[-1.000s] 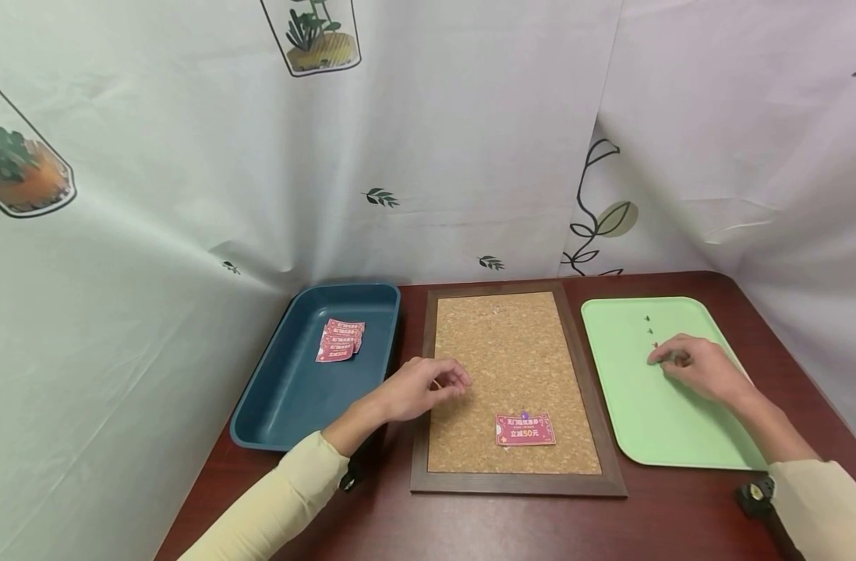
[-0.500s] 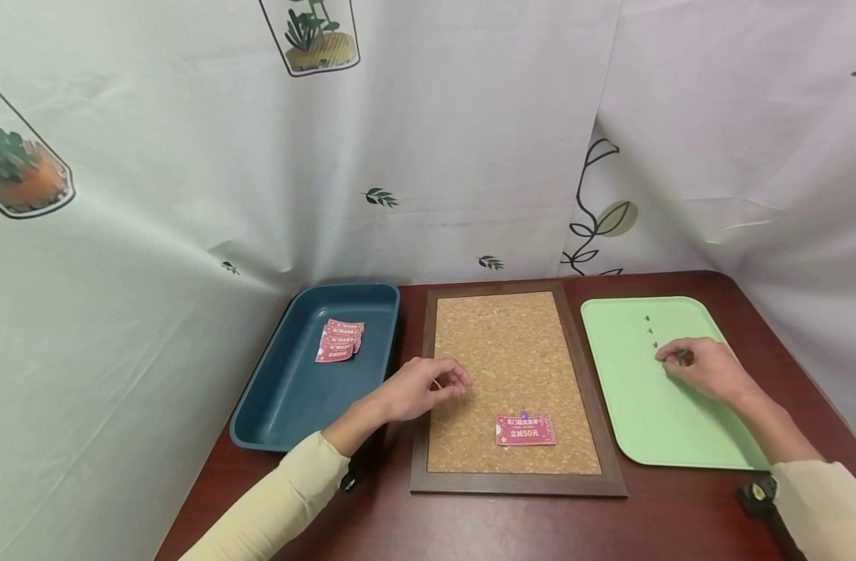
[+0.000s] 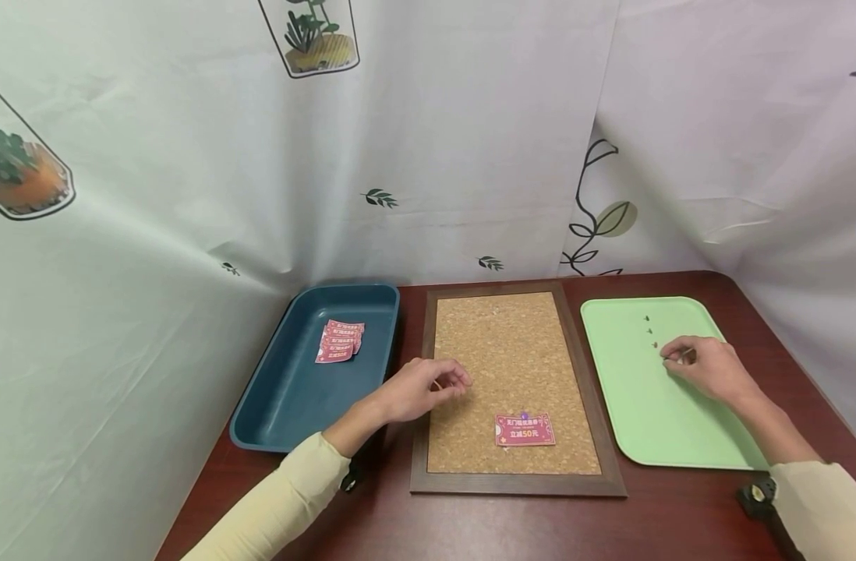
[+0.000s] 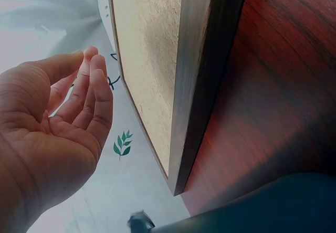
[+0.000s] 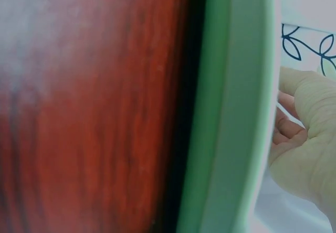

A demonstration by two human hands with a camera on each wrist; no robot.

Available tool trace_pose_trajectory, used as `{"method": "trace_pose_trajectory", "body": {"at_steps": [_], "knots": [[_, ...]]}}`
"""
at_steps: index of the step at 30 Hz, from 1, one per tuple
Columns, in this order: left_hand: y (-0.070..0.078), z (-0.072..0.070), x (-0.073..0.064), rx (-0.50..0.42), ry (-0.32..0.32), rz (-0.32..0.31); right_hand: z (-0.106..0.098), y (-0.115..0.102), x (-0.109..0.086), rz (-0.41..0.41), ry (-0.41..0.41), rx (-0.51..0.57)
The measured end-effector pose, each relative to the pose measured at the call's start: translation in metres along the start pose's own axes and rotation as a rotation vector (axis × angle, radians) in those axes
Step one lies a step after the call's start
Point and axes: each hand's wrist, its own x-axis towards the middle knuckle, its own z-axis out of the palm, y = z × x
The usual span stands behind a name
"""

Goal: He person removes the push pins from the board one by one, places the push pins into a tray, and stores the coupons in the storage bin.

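Observation:
On the green tray (image 3: 712, 432), my right hand (image 3: 705, 370) pinches with thumb and index finger at what looks like a small push pin, mostly hidden by the fingertips. Three tiny pins (image 3: 649, 331) lie in a line just beyond the fingers. My left hand (image 3: 428, 388) hovers over the left side of the framed corkboard (image 3: 498, 351), fingers loosely curled around nothing, as the left wrist view also shows. Near the board's front, a pink coupon (image 3: 525, 432) lies flat with a purple push pin (image 3: 525, 416) at its top edge.
A deep blue tray (image 3: 288, 413) stands left of the corkboard, with several overlapping pink coupons (image 3: 339, 340) inside. All rest on a dark red wooden table (image 3: 512, 526). White patterned sheeting (image 3: 456, 156) rises behind and at the sides.
My right hand has shifted slightly to the right over the green tray, its thumb and index finger drawing together. The left hand, the coupons and the board have not moved.

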Motion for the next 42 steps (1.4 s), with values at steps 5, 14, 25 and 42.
{"method": "trace_pose_trajectory", "body": {"at_steps": [5,14,25,42], "knots": [[-0.001,0.002,0.0,0.006,0.003,0.005,0.001,0.0,0.0,0.0,0.013,0.003],[0.001,0.007,0.0,0.021,0.014,-0.001,0.003,0.003,0.0,-0.004,0.054,0.018],[0.0,0.011,-0.001,0.012,0.0,-0.022,0.003,0.003,0.0,-0.008,0.068,0.02],[-0.002,0.015,-0.002,-0.004,-0.013,-0.037,0.003,0.005,0.003,-0.027,0.073,0.034]]}}
